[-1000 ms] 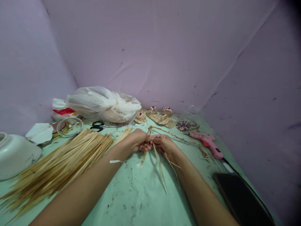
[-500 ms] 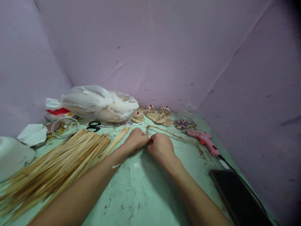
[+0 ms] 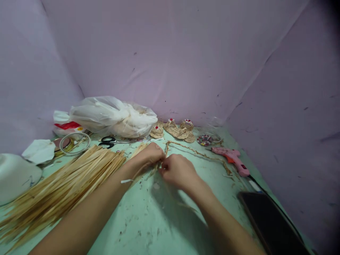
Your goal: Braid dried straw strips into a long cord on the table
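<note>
Braiding in progress: left hand point(image 3: 150, 156) and right hand point(image 3: 176, 170) both pinch straw strands at the near end of the braided cord point(image 3: 198, 153) lying on the green table point(image 3: 148, 219); judged next: another tight crossover.

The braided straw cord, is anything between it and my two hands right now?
Nothing visible. The left hand and right hand both pinch the near end of the braided straw cord directly, with only bare green table around them.
</note>
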`<move>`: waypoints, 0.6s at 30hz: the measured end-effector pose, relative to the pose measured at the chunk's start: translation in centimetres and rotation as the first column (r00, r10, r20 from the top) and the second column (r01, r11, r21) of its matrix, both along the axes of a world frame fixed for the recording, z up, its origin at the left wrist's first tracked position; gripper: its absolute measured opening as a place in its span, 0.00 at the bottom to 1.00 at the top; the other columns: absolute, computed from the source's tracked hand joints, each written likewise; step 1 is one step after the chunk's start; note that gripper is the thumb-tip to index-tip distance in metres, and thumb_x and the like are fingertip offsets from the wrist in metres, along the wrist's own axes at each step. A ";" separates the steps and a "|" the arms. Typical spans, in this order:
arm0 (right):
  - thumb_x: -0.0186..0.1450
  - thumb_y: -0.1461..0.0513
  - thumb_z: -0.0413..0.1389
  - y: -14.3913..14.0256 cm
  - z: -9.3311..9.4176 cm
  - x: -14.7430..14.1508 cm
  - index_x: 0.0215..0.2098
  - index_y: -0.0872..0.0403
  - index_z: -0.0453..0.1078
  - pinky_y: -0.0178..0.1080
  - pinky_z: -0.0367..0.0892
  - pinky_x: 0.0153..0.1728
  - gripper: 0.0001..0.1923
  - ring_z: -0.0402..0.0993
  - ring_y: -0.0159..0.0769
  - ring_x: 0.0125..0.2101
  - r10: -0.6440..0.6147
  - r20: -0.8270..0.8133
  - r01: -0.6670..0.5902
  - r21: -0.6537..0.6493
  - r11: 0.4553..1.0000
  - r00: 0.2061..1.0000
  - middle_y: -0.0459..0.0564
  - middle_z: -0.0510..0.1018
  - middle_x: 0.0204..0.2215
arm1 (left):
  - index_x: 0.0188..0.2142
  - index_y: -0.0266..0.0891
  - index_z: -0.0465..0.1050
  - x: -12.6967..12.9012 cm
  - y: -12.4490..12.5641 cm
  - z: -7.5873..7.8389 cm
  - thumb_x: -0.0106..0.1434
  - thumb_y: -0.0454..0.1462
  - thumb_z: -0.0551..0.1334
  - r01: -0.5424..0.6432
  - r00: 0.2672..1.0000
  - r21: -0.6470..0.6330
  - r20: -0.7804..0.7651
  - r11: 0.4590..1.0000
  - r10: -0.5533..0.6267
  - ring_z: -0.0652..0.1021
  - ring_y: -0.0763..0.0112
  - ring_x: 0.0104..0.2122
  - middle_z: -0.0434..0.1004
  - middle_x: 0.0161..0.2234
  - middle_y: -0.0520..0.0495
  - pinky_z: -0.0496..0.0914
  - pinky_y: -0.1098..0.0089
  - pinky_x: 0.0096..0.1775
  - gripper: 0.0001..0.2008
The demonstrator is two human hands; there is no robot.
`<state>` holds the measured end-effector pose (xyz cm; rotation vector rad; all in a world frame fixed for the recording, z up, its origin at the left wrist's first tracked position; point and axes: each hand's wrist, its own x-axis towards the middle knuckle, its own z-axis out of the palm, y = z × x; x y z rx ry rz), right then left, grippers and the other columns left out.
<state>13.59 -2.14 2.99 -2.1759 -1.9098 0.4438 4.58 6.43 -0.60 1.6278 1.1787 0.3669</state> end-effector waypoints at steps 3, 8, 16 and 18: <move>0.52 0.57 0.51 1.0 0.0 3.1 0.23 0.56 0.72 0.31 0.54 0.19 0.12 0.66 0.31 0.19 -0.122 -0.298 0.145 0.054 0.988 0.947 0.48 0.72 0.17 | 0.14 0.34 0.62 -0.4 0.1 0.8 0.39 0.31 0.56 0.056 0.998 -0.070 -0.030 0.996 -0.058 0.53 0.82 0.11 0.53 0.09 0.57 0.45 0.76 0.15 0.01; 0.52 0.64 0.50 2.4 -1.6 3.6 0.24 0.59 0.69 0.29 0.57 0.19 0.07 0.64 0.27 0.18 -0.306 -0.733 0.319 -0.128 0.939 0.607 0.47 0.70 0.18 | 0.15 0.35 0.63 -0.6 0.0 1.3 0.39 0.32 0.56 0.084 0.996 -0.124 0.036 0.989 -0.081 0.52 0.83 0.10 0.52 0.09 0.57 0.44 0.77 0.14 0.01; 0.46 0.67 0.52 2.6 -3.7 1.8 0.13 0.58 0.62 0.28 0.39 0.12 0.05 0.44 0.19 0.09 -0.350 -0.782 0.266 -0.243 0.933 0.515 0.38 0.56 0.05 | 0.16 0.34 0.66 -0.8 0.3 0.5 0.38 0.32 0.54 0.148 0.986 -0.014 -0.077 0.989 -0.148 0.56 0.81 0.12 0.57 0.10 0.55 0.50 0.77 0.16 0.04; 0.44 0.67 0.53 2.7 -3.9 2.1 0.13 0.58 0.62 0.29 0.39 0.12 0.04 0.44 0.20 0.09 -0.351 -0.793 0.283 -0.233 0.930 0.497 0.37 0.56 0.05 | 0.16 0.34 0.68 -1.0 0.2 0.9 0.39 0.33 0.55 0.172 0.966 0.090 -0.212 0.981 -0.150 0.60 0.78 0.14 0.60 0.11 0.53 0.53 0.76 0.17 0.04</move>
